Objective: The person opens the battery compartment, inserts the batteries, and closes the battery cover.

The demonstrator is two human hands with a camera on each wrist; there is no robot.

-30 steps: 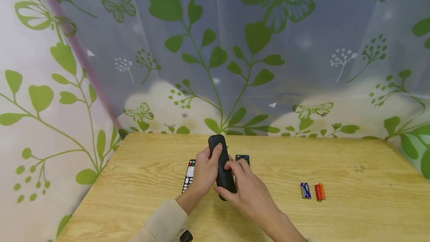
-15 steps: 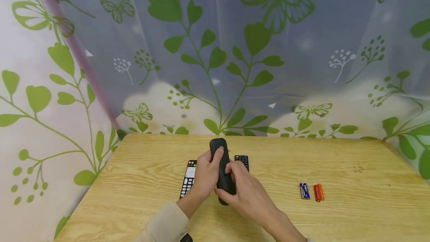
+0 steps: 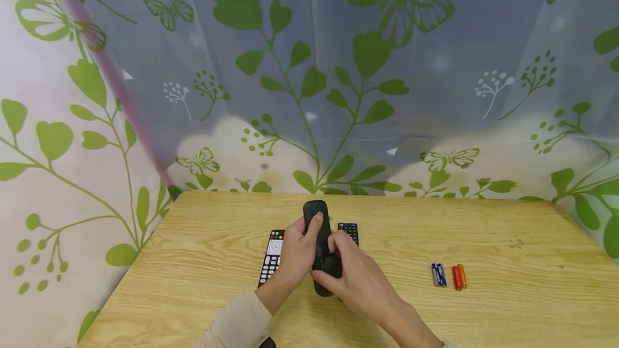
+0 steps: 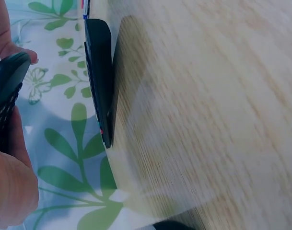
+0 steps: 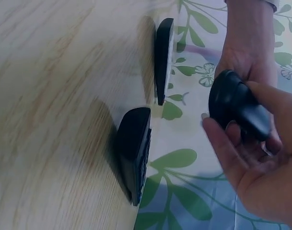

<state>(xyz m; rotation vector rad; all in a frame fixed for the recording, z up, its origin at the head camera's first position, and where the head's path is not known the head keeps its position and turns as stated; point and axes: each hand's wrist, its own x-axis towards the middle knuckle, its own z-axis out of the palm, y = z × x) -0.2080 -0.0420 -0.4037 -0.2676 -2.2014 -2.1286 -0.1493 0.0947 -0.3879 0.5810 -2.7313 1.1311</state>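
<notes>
A black remote control (image 3: 321, 238) is held above the table with its plain back upward. My left hand (image 3: 296, 248) grips its side, the thumb lying along the back near the far end. At the near end, my right hand (image 3: 360, 275) pinches the battery cover (image 3: 331, 265) between thumb and fingers. A gap line shows between cover and body. In the right wrist view the cover (image 5: 253, 117) stands out at an angle from the remote's end. Keys on the remote's underside (image 4: 4, 115) show in the left wrist view. The battery compartment's inside is hidden.
On the wooden table (image 3: 193, 262) lie a remote with white buttons (image 3: 270, 262) at left and a dark remote (image 3: 348, 231) behind my right hand. Two blue batteries (image 3: 439, 275) and two red-orange batteries (image 3: 459, 276) lie at right. A patterned cloth (image 3: 309, 95) hangs behind.
The battery cover has shifted and tipped away from the remote's body under my right hand; earlier the back looked unbroken. Both hands and the remote have come slightly nearer.
</notes>
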